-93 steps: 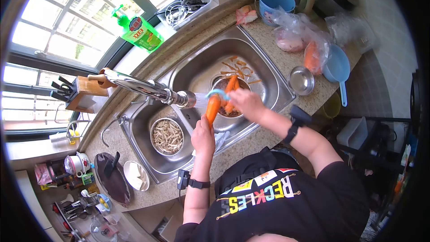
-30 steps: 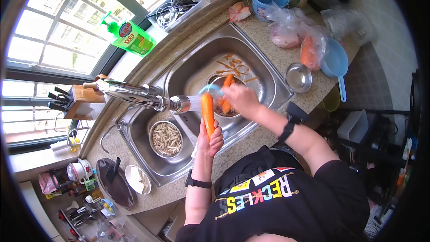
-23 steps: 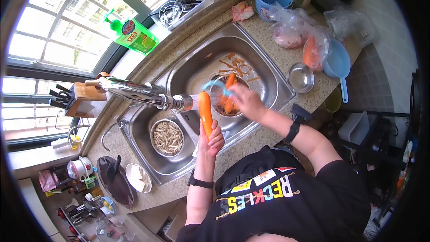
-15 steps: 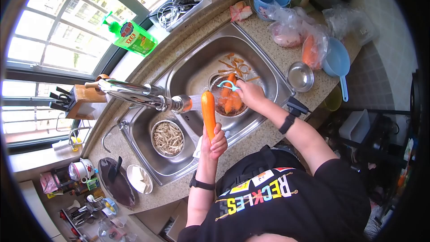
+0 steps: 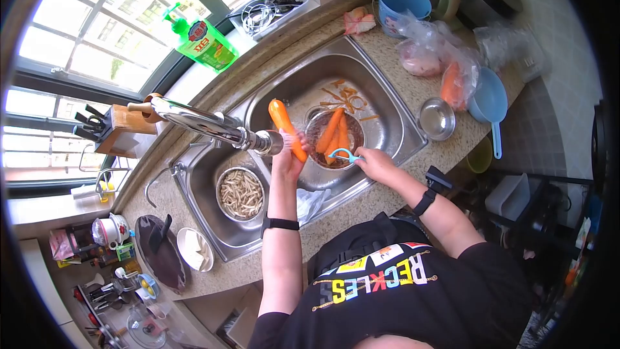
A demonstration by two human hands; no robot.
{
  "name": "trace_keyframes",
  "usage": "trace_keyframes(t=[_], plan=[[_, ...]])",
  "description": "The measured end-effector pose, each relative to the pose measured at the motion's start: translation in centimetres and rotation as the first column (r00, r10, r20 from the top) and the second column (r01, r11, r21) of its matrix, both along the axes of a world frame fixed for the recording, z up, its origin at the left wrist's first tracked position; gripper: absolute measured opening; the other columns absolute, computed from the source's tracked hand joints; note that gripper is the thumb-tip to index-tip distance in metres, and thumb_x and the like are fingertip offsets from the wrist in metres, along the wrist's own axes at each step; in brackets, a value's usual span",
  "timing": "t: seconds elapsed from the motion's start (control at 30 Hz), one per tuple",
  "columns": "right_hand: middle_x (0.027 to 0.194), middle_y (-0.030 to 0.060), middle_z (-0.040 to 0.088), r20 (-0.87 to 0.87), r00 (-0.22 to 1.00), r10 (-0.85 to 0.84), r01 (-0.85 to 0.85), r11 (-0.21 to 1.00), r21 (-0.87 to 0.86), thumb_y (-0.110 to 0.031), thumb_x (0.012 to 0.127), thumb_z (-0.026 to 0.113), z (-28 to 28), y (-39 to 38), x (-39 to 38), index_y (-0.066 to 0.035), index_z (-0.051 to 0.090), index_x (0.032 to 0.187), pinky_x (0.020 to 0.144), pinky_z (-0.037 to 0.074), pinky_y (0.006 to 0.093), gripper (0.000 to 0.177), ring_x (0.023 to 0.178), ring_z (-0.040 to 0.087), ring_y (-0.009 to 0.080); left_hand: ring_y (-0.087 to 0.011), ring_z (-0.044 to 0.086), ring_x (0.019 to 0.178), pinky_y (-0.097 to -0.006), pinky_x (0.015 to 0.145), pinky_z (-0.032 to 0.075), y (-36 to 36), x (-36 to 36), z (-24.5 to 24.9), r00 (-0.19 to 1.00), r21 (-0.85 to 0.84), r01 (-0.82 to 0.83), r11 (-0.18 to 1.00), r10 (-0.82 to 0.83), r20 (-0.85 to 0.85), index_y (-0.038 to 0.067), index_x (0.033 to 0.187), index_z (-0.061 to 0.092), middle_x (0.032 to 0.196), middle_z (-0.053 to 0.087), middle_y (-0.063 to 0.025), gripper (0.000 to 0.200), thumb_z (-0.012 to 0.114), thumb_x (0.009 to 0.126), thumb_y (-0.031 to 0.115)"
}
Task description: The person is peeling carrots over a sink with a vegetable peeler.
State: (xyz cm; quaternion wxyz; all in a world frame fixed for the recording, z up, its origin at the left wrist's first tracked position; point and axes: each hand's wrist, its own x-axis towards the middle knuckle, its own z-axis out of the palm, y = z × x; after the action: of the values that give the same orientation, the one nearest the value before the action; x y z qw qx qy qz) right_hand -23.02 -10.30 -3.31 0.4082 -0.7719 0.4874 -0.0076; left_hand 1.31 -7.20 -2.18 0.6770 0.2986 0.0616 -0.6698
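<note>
My left hand is closed round the lower end of a peeled-looking carrot, close beside the faucet head. In my right hand is a light blue peeler, its head over the edge of a metal bowl in the larger sink basin. Several carrots lie in that bowl. Orange peelings are scattered on the basin floor behind it.
In the smaller basin stands a bowl of pale, finger-like pieces. A small steel bowl, a blue strainer or ladle-shaped pan, bagged food and a blue bucket line the right counter. A knife block stands left.
My left hand has brought the carrot up and left, next to the faucet, tilting it. My right hand with the peeler has drawn back toward me from the carrots in the bowl.
</note>
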Motion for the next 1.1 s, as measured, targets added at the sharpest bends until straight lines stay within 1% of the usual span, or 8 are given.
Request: trace_keyframes(t=[0.13,0.2,0.4,0.57,0.83,0.87,0.97,1.1], plan=[[0.087,0.0199,0.064,-0.044,0.998,0.05,-0.052,0.998,-0.044,-0.016,0.084,0.052,-1.0,-0.5,0.1,-0.005,0.061,0.098,0.072,0.048,0.0465,0.02,0.085,0.061,0.0373,-0.0109,0.04,0.054,-0.0225,0.046,0.036,-0.1,1.1,0.1,0.981,0.026,-0.119,0.993,0.122,-0.151,0.007,0.103,0.046,0.079,0.044,-0.0034,0.023,0.049,0.094,0.027],[0.088,0.0222,0.064,-0.241,0.958,0.158,-0.169,0.985,-0.025,-0.007,0.081,0.05,-2.2,-1.1,0.8,0.001,0.062,0.093,0.074,0.05,0.0451,0.019,0.087,0.061,0.0383,-0.0086,0.038,0.051,-0.0199,0.043,0.032,0.8,1.5,-0.2,0.974,-0.031,-0.099,0.995,0.091,-0.21,0.009,0.107,0.046,0.073,0.043,-0.0007,0.02,0.05,0.093,0.023],[0.096,0.0225,0.064,-0.401,0.891,0.213,-0.224,0.974,0.021,-0.003,0.08,0.05,-4.3,-1.7,2.1,0.002,0.064,0.097,0.08,0.051,0.0413,0.023,0.094,0.062,0.0353,-0.0076,0.036,0.05,-0.0179,0.04,0.027,4.4,-0.6,1.0,0.977,0.157,-0.003,0.988,-0.031,0.211,0.012,0.109,0.048,0.07,0.042,-0.0009,0.024,0.051,0.094,0.03],[0.103,0.0215,0.063,-0.427,0.888,0.172,-0.217,0.974,-0.06,-0.005,0.08,0.052,-5.3,-1.6,2.1,0.0,0.065,0.1,0.081,0.051,0.0399,0.024,0.097,0.062,0.0333,-0.0117,0.05,0.066,-0.0248,0.055,0.044,9.5,-1.6,-0.6,0.885,0.28,0.047,0.959,-0.17,0.434,0.012,0.105,0.05,0.08,0.052,-0.0011,0.02,0.057,0.09,0.023],[0.104,0.0168,0.063,-0.482,0.809,0.337,-0.38,0.925,0.009,-0.007,0.081,0.052,-4.5,-1.6,2.0,-0.001,0.064,0.102,0.085,0.05,0.0402,0.025,0.099,0.061,0.0322,-0.0082,0.051,0.073,-0.0251,0.06,0.048,13.8,-4.3,-0.2,0.893,0.327,-0.019,0.945,-0.131,0.43,0.012,0.101,0.053,0.081,0.051,0.003,0.019,0.061,0.088,0.023],[0.1,0.0156,0.064,-0.462,0.831,0.311,-0.411,0.902,-0.133,-0.009,0.081,0.053,-4.4,-1.2,1.9,-0.002,0.064,0.1,0.084,0.049,0.0414,0.024,0.097,0.062,0.032,-0.0082,0.051,0.073,-0.0251,0.06,0.048,14.1,-4.4,0.0,0.894,0.323,-0.048,0.945,-0.104,0.437,0.012,0.101,0.053,0.081,0.051,0.003,0.019,0.061,0.088,0.023],[0.094,0.0139,0.065,-0.423,0.846,0.325,-0.464,0.839,-0.284,-0.013,0.081,0.055,-2.4,0.0,1.8,-0.004,0.064,0.098,0.083,0.047,0.0434,0.022,0.093,0.062,0.0313,-0.008,0.05,0.079,-0.0257,0.064,0.048,14.8,-5.2,1.3,0.803,0.399,-0.045,0.916,-0.204,0.56,0.013,0.111,0.053,0.086,0.052,0.0024,0.029,0.062,0.087,0.025],[0.091,0.0144,0.064,-0.361,0.814,0.455,-0.561,0.778,-0.282,-0.021,0.081,0.058,4.3,2.1,3.2,-0.005,0.062,0.091,0.076,0.048,0.0459,0.019,0.087,0.062,0.0322,-0.0109,0.054,0.078,-0.0274,0.065,0.048,15.0,-4.9,0.9,0.456,0.518,-0.073,0.852,-0.433,0.777,0.006,0.112,0.054,0.089,0.057,-0.002,0.036,0.065,0.083,0.024]])
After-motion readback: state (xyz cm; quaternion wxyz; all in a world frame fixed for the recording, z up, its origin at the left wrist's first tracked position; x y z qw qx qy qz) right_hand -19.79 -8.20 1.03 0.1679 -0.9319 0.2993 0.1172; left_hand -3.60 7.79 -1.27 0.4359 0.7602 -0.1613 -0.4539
